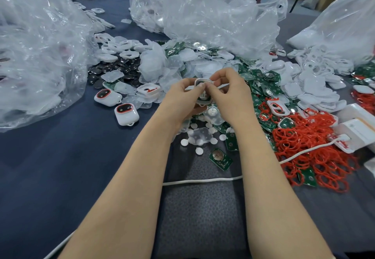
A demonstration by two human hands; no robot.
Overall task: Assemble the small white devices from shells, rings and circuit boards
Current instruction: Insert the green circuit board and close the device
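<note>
**A:** What does the head view give you?

**B:** I've got both hands raised over the middle of the table, meeting on one white shell [203, 82]. The left hand [182, 94] grips it from the left, fingers curled round its edge. The right hand [229, 90] pinches it from the right, thumb tip down on the rim. The two thumbs touch at the top of the piece.

**A:** Anything inside that shell?

**B:** I see something dark and metallic below the thumbs, but I can't tell what. The fingers hide most of it.

**A:** Where's the stock?

**B:** The green circuit boards [261, 88] are heaped just right of the hands, and one lone board [220, 159] lies nearer the person on a grey patch. The red rings [316, 149] are in a tangle further right. A white cable [203, 181] runs over them and across between the forearms. Small white discs [199, 150] are scattered beneath the wrists, around a clear cover [199, 135].

**A:** And the left side?

**B:** Two finished devices [107, 96] lie on the blue cloth [60, 157] side by side, each with a red oval on its face. Just right of them sits an open shell with a red ring [147, 90]. Beyond the devices there's a dark pile of coin batteries [113, 70]. I see big clear plastic bags [40, 56] at far left and behind the heaps.
</note>
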